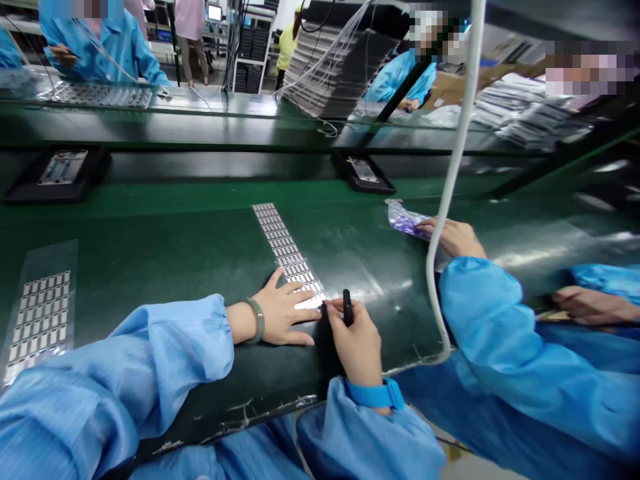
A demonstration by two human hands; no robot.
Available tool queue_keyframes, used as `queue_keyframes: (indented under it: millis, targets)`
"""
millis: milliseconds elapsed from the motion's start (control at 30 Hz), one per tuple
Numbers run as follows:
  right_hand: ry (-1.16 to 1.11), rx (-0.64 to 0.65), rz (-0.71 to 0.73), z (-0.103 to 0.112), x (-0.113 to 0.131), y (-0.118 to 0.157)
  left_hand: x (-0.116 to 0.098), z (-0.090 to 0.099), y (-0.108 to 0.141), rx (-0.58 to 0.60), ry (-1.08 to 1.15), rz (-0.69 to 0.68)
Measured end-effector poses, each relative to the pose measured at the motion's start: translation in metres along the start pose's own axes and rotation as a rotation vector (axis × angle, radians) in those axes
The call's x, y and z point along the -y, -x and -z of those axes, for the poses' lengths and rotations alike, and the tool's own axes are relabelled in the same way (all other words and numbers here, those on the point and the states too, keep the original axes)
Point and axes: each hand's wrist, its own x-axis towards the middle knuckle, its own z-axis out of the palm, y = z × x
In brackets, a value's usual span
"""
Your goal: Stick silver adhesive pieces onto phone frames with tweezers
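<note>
Hands work close together: left hand [283, 313] lies flat, fingers spread, on a long strip [287, 253] of small silvery rectangles. Right hand [357, 343] grips a black pen-like tool [347, 307] at the strip's near end, on the glossy green table [165, 260].

Strip of small parts [287, 253] — near end hidden under left hand [283, 313], second sheet [40, 320] cut off by left edge.

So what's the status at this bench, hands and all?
Left hand flat, pressing the strip of small silver pieces. Right hand gripping a black tool at the strip's near end. Co-worker's hand on a plastic bag, apart.
</note>
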Motion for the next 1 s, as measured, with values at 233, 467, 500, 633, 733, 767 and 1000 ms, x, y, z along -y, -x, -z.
queue_keyframes:
  millis: [233, 467, 500, 633, 733, 767, 1000]
  targets:
    - [0.105, -0.13, 0.004, -0.01, -0.001, 0.0, -0.017, -0.009, -0.004, -0.042, -0.096, 0.098]
    - [0.154, -0.143, 0.013, -0.011, 0.002, 0.0, -0.016, -0.011, -0.006, -0.053, -0.088, 0.15]
    - [0.161, -0.141, 0.004, -0.012, 0.003, 0.0, -0.017, -0.011, -0.006, -0.047, -0.082, 0.152]
    - [0.166, -0.157, -0.033, -0.012, 0.006, -0.003, -0.018, -0.012, -0.007, -0.041, -0.055, 0.166]
    - [0.115, -0.17, -0.064, -0.011, 0.004, -0.007, -0.019, -0.013, -0.007, -0.05, -0.042, 0.18]
    - [0.082, -0.166, -0.077, -0.01, 0.002, -0.008, -0.019, -0.013, -0.007, -0.052, -0.04, 0.182]
    - [-0.139, -0.152, -0.08, -0.007, -0.008, -0.011, -0.018, -0.016, -0.006, -0.056, -0.045, 0.174]
